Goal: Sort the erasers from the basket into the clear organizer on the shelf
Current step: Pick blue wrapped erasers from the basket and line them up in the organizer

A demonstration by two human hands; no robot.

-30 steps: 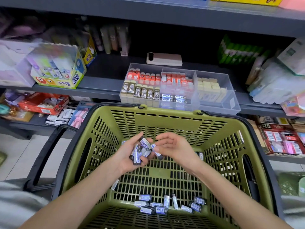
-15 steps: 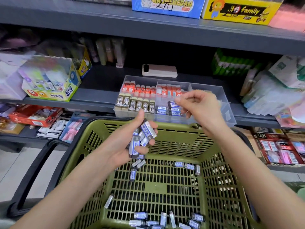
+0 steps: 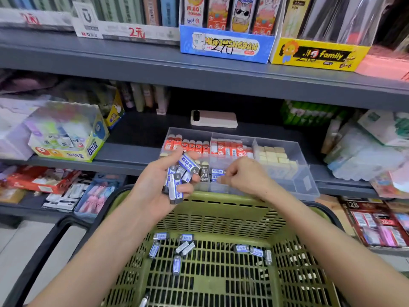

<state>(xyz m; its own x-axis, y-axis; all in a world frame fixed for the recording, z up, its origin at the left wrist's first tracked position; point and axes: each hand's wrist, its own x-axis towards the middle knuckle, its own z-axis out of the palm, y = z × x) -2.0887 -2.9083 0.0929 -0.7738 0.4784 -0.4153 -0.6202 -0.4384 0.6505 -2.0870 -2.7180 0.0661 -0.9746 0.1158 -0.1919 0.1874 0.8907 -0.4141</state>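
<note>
The one head-worn camera is looking forward and down from the person's head height, facing the grey shelf (image 3: 128, 151) squarely through a wide-angle lens that is bending the edges. It is sitting close in: both forearms (image 3: 106, 251) are reaching up from the bottom edge, the green basket (image 3: 221, 199) is filling the lower half, and the clear organizer (image 3: 305, 182) is lying just past its far rim, near centre.

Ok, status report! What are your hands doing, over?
Left hand grips bunch of erasers. Right hand at blue erasers in clear organizer, grip unclear. Loose erasers in basket. Nothing blocking.
</note>
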